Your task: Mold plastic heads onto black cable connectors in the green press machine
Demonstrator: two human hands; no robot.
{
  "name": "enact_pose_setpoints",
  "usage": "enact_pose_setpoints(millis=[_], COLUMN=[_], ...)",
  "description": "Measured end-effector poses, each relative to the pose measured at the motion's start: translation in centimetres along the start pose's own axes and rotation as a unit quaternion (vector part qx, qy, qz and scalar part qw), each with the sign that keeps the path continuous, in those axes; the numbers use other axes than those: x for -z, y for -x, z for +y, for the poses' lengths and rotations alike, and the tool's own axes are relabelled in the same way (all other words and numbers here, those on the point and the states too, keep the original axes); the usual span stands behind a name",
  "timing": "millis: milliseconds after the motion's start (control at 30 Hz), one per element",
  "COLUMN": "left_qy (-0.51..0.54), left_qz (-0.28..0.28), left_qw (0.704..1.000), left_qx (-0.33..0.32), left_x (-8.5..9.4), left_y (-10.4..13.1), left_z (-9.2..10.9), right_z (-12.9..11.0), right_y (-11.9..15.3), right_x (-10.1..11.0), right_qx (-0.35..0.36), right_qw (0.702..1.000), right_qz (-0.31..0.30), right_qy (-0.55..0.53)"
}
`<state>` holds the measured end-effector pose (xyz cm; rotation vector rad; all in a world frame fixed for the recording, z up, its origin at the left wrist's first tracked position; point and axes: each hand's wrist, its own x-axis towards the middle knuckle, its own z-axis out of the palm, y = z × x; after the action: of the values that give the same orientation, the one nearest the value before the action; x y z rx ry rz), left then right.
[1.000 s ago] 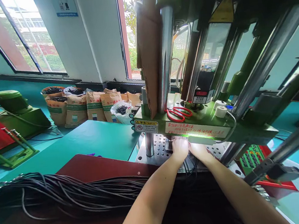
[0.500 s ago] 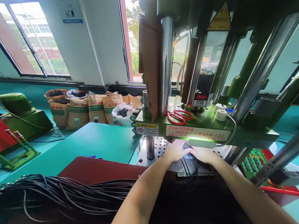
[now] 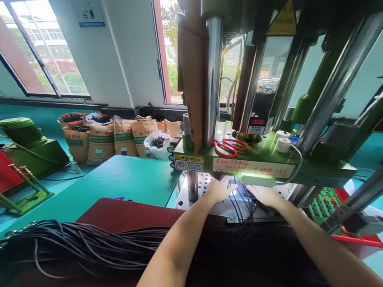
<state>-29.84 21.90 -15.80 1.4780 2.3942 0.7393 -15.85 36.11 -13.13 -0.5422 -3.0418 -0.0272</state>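
My left hand (image 3: 221,189) reaches under the front of a green press (image 3: 192,150), its thumb apart from the other fingers. On the right, my right hand (image 3: 260,194) lies under a glowing lamp (image 3: 258,181), with its fingertips partly hidden by the press. Thin black cables (image 3: 237,207) come out between my hands and hang over the near edge of the metal plate (image 3: 183,199). Neither hand visibly holds anything. Red-handled scissors (image 3: 230,148) lie on the press ledge above.
A thick bundle of black cables (image 3: 96,246) lies on a dark red board (image 3: 116,214) at the left. Behind it is a green table (image 3: 139,172). Filled sacks (image 3: 101,142) stand by the wall. Metal columns (image 3: 216,76) rise before me.
My hands have moved apart, left hand to the left and right hand slightly right, uncovering the cables between them. The view has shifted slightly.
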Motion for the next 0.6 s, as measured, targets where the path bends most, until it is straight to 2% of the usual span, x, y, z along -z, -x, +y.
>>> enact_pose_setpoints(millis=[133, 333, 500, 600], left_qy=[-0.002, -0.004, 0.011, 0.017], left_qz=[0.003, 0.008, 0.020, 0.050], left_qw=[1.000, 1.000, 1.000, 0.999], left_qx=[-0.013, 0.002, -0.007, -0.013], left_x=[-0.7, -1.7, -0.4, 1.3], left_y=[-0.1, -0.9, -0.4, 2.2], left_z=[-0.8, -0.6, 0.7, 2.6], right_z=[0.7, 0.5, -0.2, -1.5], right_y=[0.6, -0.2, -1.4, -2.7], right_x=[-0.4, -0.9, -0.5, 0.3], right_qx=[-0.010, -0.006, -0.017, -0.026], right_qw=[1.000, 0.998, 0.991, 0.983], right_qz=[-0.002, 0.017, 0.064, 0.099], right_qy=[-0.018, -0.068, -0.115, -0.154])
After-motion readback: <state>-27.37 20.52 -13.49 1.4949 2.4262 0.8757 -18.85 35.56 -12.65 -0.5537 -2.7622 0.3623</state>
